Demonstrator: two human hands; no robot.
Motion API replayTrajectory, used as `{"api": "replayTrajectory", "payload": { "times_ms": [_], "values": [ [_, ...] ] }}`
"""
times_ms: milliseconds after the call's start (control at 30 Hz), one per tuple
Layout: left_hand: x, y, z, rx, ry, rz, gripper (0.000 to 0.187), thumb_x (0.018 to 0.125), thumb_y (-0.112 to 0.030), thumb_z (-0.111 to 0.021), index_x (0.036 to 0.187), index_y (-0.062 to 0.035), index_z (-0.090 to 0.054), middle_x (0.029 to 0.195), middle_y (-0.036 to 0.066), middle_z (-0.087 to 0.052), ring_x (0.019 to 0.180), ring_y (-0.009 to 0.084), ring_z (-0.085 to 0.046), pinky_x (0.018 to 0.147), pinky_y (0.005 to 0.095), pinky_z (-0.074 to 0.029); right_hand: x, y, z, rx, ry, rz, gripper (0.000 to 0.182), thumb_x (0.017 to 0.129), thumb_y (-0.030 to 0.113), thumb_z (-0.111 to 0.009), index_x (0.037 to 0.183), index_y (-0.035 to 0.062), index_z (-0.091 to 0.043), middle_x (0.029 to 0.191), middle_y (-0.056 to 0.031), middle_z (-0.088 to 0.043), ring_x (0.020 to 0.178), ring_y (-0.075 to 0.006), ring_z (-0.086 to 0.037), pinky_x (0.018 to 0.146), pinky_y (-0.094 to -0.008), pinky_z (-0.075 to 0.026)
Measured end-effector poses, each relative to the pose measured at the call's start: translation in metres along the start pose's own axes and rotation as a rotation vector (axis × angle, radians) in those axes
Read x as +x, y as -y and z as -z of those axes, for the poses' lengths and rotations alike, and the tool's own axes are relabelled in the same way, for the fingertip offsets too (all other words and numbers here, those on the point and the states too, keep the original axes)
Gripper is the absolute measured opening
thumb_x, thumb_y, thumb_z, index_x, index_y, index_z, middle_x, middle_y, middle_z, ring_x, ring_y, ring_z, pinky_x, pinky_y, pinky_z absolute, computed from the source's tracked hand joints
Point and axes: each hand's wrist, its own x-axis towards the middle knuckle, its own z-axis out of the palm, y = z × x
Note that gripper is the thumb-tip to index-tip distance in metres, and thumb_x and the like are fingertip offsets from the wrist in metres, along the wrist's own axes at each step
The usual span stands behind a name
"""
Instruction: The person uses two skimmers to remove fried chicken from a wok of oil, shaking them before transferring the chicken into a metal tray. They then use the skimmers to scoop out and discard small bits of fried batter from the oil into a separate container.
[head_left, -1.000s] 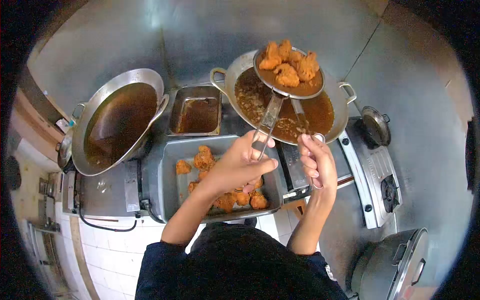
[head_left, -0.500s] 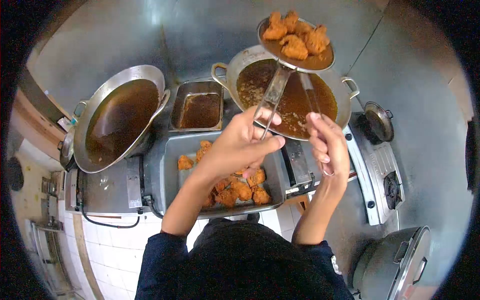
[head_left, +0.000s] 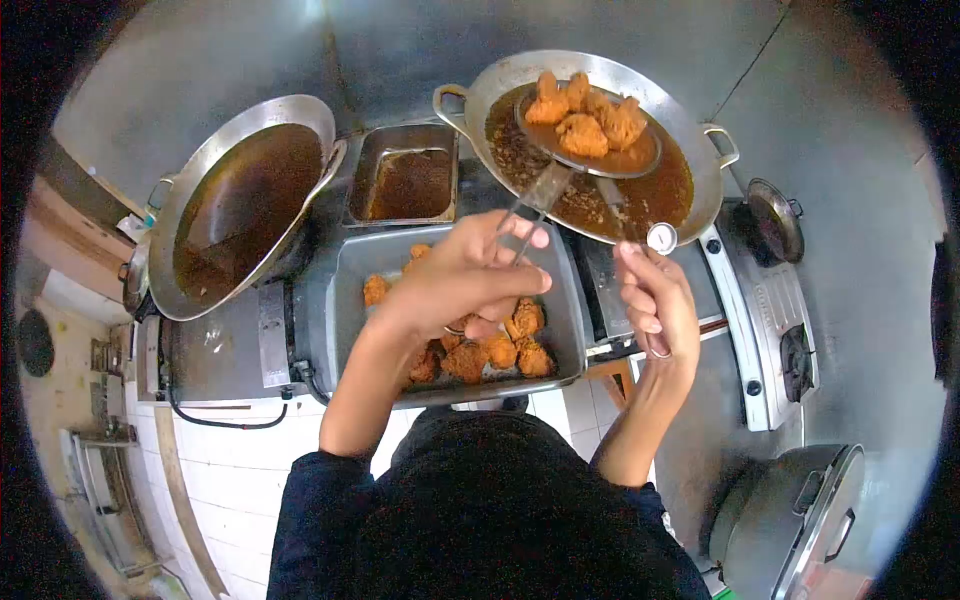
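My left hand (head_left: 475,280) is wrapped round the handle of a wide metal skimmer (head_left: 648,163), which hangs over the right wok (head_left: 712,195). Several pieces of golden fried chicken (head_left: 583,135) lie on the skimmer. With closed fingers, my right hand (head_left: 660,300) grips a slim metal utensil (head_left: 612,198) with a loop at its handle end; its far end overlaps the skimmer. A round dial thermometer (head_left: 662,238) shows just above my right fingers. Below my left hand, a grey tub (head_left: 350,290) holds more fried chicken (head_left: 465,360).
At left stands a second wok (head_left: 245,215) of dark oil. Between the woks sits a rectangular metal pan (head_left: 410,185) with brown liquid. A small pan (head_left: 775,220) and a gas stove (head_left: 765,330) are at right; a large lidded pot (head_left: 770,520) stands lower right.
The skimmer with the chicken has come down closer over the right wok. The view has shifted slightly, and the thermometer dial now shows beside my right hand.
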Motion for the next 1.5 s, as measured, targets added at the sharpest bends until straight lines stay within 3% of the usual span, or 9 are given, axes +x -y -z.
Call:
{"api": "replayTrajectory", "payload": {
  "times_ms": [300, 700, 933, 1000, 1233, 1267, 1333, 1433, 1500],
  "values": [
    [-0.009, -0.031, 0.002, 0.049, -0.006, -0.116, 0.04, 0.079, -0.005, -0.065, 0.114, -0.0012, -0.045, 0.063, 0.004, -0.057, 0.031, 0.0018, -0.03, 0.026, 0.019, -0.02, -0.005, 0.036, -0.022, -0.045, -0.011, 0.141, 0.022, 0.088, 0.019, -0.058, 0.076, 0.0095, -0.043, 0.052, 0.0067, -0.034, 0.034, 0.0004, -0.022, 0.028, -0.0172, -0.015],
    [-0.014, -0.018, 0.023, -0.016, 0.015, 0.098, 0.039, 0.078, -0.001, -0.065, 0.112, -0.0026, -0.047, 0.062, -0.002, -0.054, 0.035, -0.0017, -0.03, 0.029, 0.017, -0.016, 0.0, -0.002, 0.005, -0.064, -0.046, 0.004, 0.019, 0.087, 0.018, -0.06, 0.08, 0.0093, -0.045, 0.055, 0.0068, -0.036, 0.036, 0.0014, -0.023, 0.029, -0.017, -0.014],
    [-0.091, -0.077, 0.031, -0.119, -0.007, -0.02, 0.045, 0.064, 0.009, -0.044, 0.106, 0.0147, -0.029, 0.05, 0.004, -0.046, 0.028, 0.0107, -0.043, 0.024, 0.0174, -0.025, 0.0, 0.021, 0.024, -0.211, -0.066, 0.109, 0.019, 0.087, 0.021, -0.061, 0.094, 0.0051, -0.052, 0.05, 0.0071, -0.034, 0.032, -0.0008, -0.022, 0.028, -0.018, -0.014],
    [-0.121, -0.078, 0.04, -0.139, -0.027, -0.068, 0.045, 0.061, 0.021, -0.043, 0.104, 0.0158, -0.031, 0.041, 0.002, -0.04, 0.025, 0.0067, -0.036, 0.024, 0.0212, -0.018, -0.005, 0.032, 0.033, -0.297, -0.078, 0.131, 0.021, 0.087, 0.023, -0.06, 0.095, 0.0043, -0.053, 0.051, 0.0067, -0.035, 0.032, -0.0011, -0.022, 0.028, -0.0182, -0.014],
    [-0.217, -0.089, 0.039, 0.135, 0.082, 0.313, 0.045, 0.067, 0.017, -0.059, 0.102, 0.0069, -0.031, 0.041, -0.006, -0.033, 0.034, 0.0, -0.03, 0.038, 0.0206, -0.01, -0.001, 0.043, 0.084, -0.393, -0.187, 0.1, 0.019, 0.087, 0.025, -0.059, 0.089, 0.0063, -0.053, 0.055, 0.0062, -0.036, 0.034, -0.0003, -0.023, 0.028, -0.0175, -0.014],
    [-0.223, -0.091, 0.026, 0.158, -0.134, 0.452, 0.044, 0.059, 0.001, -0.066, 0.094, 0.0066, -0.039, 0.045, -0.006, -0.038, 0.036, 0.0012, -0.031, 0.042, 0.0179, -0.015, -0.001, 0.043, 0.089, -0.408, -0.207, 0.118, 0.019, 0.087, 0.025, -0.059, 0.087, 0.0071, -0.052, 0.056, 0.0062, -0.037, 0.034, -0.0002, -0.023, 0.028, -0.0176, -0.015],
    [-0.229, -0.08, 0.026, 0.401, -0.198, 0.401, 0.048, 0.049, -0.017, -0.072, 0.087, 0.0044, -0.049, 0.05, -0.004, -0.046, 0.039, 0.002, -0.032, 0.045, 0.0154, -0.02, -0.003, 0.044, 0.089, -0.408, -0.264, 0.141, 0.019, 0.088, 0.025, -0.059, 0.083, 0.0081, -0.051, 0.056, 0.0062, -0.037, 0.034, 0.0, -0.023, 0.029, -0.0177, -0.015],
    [-0.213, -0.096, 0.024, 0.114, -0.226, 0.892, 0.045, 0.072, 0.015, -0.061, 0.107, 0.001, -0.036, 0.045, 0.001, -0.044, 0.034, 0.0052, -0.04, 0.032, 0.0197, -0.023, -0.003, 0.048, 0.098, -0.4, -0.296, 0.147, 0.018, 0.088, 0.023, -0.059, 0.086, 0.0063, -0.052, 0.058, 0.0059, -0.038, 0.034, 0.0001, -0.024, 0.029, -0.0182, -0.015],
    [-0.206, -0.087, 0.03, -0.016, -0.299, 0.852, 0.042, 0.073, 0.013, -0.061, 0.107, 0.0008, -0.038, 0.048, 0.001, -0.047, 0.034, 0.0052, -0.041, 0.031, 0.0203, -0.024, -0.001, 0.05, 0.101, -0.409, -0.288, 0.162, 0.018, 0.088, 0.022, -0.059, 0.087, 0.0056, -0.053, 0.058, 0.006, -0.038, 0.034, 0.0, -0.023, 0.029, -0.0185, -0.015]
  ]
}}
